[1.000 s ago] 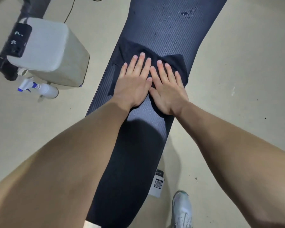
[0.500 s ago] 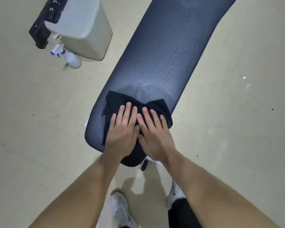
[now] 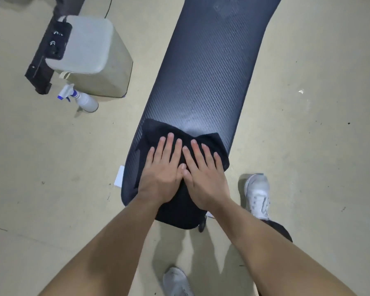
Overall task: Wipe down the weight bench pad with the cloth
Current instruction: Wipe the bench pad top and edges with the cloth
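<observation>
The long dark ribbed weight bench pad [image 3: 203, 77] runs from the top of the head view down to its rounded near end. A black cloth [image 3: 153, 133] lies spread across the pad close to that near end. My left hand [image 3: 161, 174] and my right hand [image 3: 203, 178] lie side by side on the cloth, palms down, fingers stretched flat and thumbs touching. Neither hand curls around the cloth; both press it onto the pad. A paler damp sheen shows on the pad just beyond the cloth.
A white spray bottle with a blue nozzle [image 3: 83, 100] lies on the beige floor left of the bench, beside a grey box-shaped block [image 3: 90, 54] fixed to a black frame [image 3: 42, 60]. My white shoes stand at the bench's right [image 3: 257, 195] and below its end [image 3: 176, 282].
Both hands slid the cloth down the pad from its middle to the near end. Since half a second ago they stay near that end, and my right foot has stepped out to the bench's right.
</observation>
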